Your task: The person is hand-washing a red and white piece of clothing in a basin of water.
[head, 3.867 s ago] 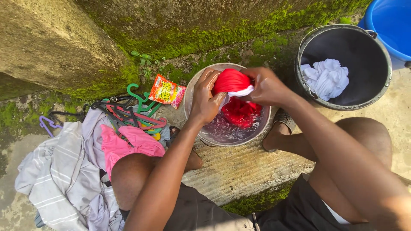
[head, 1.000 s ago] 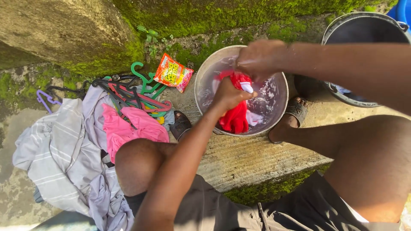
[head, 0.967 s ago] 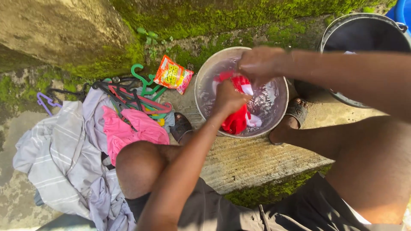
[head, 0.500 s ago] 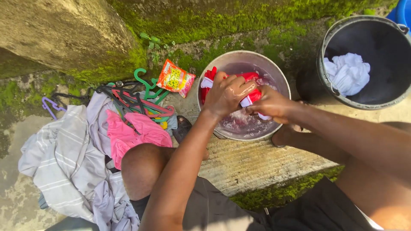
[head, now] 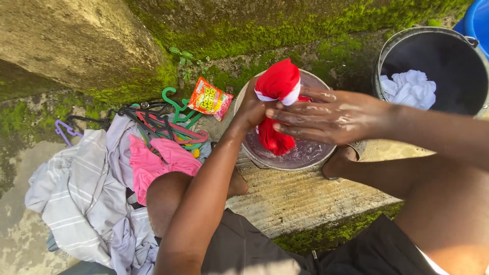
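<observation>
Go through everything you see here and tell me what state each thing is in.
Red and white garment: wet, bunched, lifted above the basin.
Metal basin: holds soapy water.
Left hand: gripping the garment.
Right hand: wet, fingers spread flat against the garment.
Black bucket: holds white cloth.
Detergent sachet: lying on the ground.
Hangers: tangled pile.

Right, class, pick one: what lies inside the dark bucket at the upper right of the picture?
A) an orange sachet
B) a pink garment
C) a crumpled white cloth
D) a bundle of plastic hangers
C: the crumpled white cloth sits inside the dark bucket, while the pink garment, plastic hangers and orange sachet all lie on the ground to the left of the metal basin.
</observation>
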